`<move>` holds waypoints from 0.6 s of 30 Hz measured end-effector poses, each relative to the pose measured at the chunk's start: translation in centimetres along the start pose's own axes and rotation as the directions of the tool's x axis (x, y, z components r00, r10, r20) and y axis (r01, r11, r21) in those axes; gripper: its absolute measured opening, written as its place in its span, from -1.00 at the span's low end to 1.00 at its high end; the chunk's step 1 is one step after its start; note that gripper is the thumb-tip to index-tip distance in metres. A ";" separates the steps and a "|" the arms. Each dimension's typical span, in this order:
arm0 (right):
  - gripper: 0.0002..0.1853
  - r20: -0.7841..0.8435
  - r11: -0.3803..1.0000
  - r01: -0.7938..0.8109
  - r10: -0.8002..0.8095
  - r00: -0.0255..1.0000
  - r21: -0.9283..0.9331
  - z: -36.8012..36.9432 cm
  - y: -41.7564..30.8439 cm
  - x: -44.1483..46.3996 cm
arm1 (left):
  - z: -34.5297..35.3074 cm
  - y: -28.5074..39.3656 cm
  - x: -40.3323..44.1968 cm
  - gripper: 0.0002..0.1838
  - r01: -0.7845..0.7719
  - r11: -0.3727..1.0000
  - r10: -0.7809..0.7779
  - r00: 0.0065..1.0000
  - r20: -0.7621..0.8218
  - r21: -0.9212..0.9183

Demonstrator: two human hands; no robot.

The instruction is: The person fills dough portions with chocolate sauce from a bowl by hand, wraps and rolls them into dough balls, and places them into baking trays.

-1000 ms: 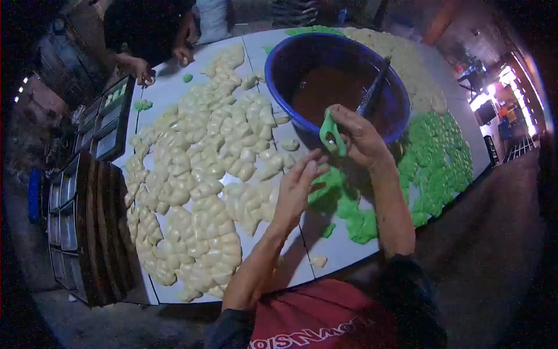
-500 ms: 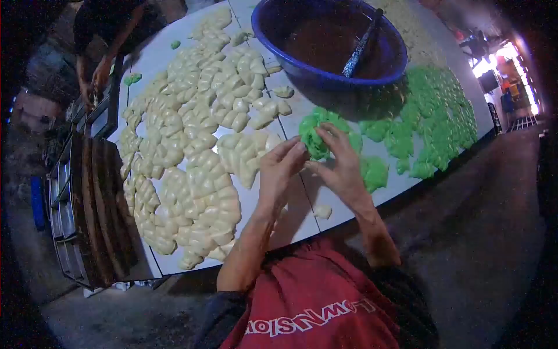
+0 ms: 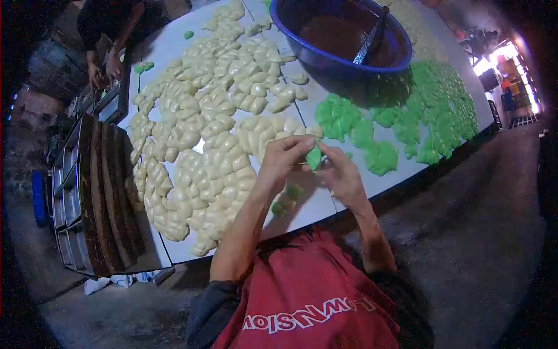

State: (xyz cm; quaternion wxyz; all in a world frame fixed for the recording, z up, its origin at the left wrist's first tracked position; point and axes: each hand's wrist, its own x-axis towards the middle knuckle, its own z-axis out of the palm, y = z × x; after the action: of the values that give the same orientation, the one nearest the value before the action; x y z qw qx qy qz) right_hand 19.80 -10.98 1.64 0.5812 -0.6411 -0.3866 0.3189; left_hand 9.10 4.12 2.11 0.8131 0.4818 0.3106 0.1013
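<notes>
A small, leaf-shaped piece of green dough [image 3: 314, 157] is pinched between my left hand [image 3: 283, 160] and my right hand [image 3: 345, 179]. The left thumb and forefinger hold its upper left edge; the right fingertips close on its right side, partly hidden. Just beyond my hands, a clump of green dough pieces [image 3: 338, 116] lies on the white table [image 3: 302, 212]. Close to my left wrist rest several small green dough pieces [image 3: 286, 200]. Cream dough pieces [image 3: 218, 168] spread in a thick layer to the left of my hands.
A blue basin [image 3: 343, 65] of brown filling, with a long-handled utensil [image 3: 371, 39] in it, stands at the back. More green dough [image 3: 433, 110] covers the right side. Stacked trays [image 3: 96, 203] stand at the left edge, near another person's hands [image 3: 104, 72].
My hands have drawn back from the green clump with one green piece between them. Small green pieces now show by my left wrist. The whole view has shifted slightly.
</notes>
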 end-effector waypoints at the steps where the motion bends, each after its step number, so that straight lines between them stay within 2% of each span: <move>1: -0.61 0.008 0.981 0.142 -0.142 0.990 -0.134 0.5 0.5 -0.4 | -0.1 -0.3 -0.2 -0.60 -0.013 1.000 0.013 1.000 0.004 0.010; 3: -0.58 -0.038 0.957 0.250 -0.258 0.965 -0.148 0.3 2.6 -0.3 | 0.3 -0.4 -1.3 -0.60 -0.035 0.999 0.035 0.999 0.020 0.030; 4: -0.56 -0.060 0.940 0.301 -0.314 0.948 -0.159 0.2 3.2 -0.4 | 1.2 0.1 -2.3 -0.64 -0.096 0.995 0.096 0.995 0.020 0.011; 6: -0.59 -0.160 0.942 0.292 -0.319 0.934 -0.167 0.5 3.4 -0.9 | 1.1 -0.7 -2.9 -0.66 -0.139 0.990 0.137 0.989 0.052 0.035; 8: -0.72 -0.290 0.967 0.191 -0.233 0.928 -0.167 1.8 1.2 -1.3 | 0.9 -0.9 -3.3 -0.72 -0.148 0.982 0.142 0.988 0.054 0.117; 11: -0.76 -0.422 0.961 0.227 -0.142 0.895 0.159 3.9 1.9 -1.5 | 0.7 -2.7 -3.1 -0.74 -0.127 0.992 0.125 0.989 0.083 0.013; 12: -0.82 -0.440 0.979 0.168 -0.202 0.875 -0.114 3.8 2.1 -1.7 | 0.9 -2.1 -3.5 -0.75 -0.067 0.994 0.062 0.997 0.052 0.089; 15: -0.81 -0.518 0.882 0.164 -0.400 0.756 -0.441 4.3 1.6 -1.8 | 1.1 -3.5 -3.7 -0.74 -0.209 0.978 0.206 0.962 0.177 -0.001; 16: -0.77 -0.521 0.887 0.118 -0.365 0.772 -0.446 4.2 1.8 -2.0 | 1.3 -3.7 -3.9 -0.71 -0.257 0.965 0.242 0.950 0.198 0.055; 18: -0.78 -0.470 0.893 0.025 -0.259 0.844 -0.449 3.7 2.4 -2.3 | 1.3 -2.7 -4.6 -0.70 -0.210 0.937 0.169 0.972 0.164 0.279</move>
State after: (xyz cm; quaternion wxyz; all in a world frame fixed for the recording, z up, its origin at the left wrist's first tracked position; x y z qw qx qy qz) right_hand 15.78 -11.16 -1.28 0.5318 -0.7827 -0.3234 -0.0028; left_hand 5.87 -0.32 2.12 0.7383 0.6309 0.2175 0.0982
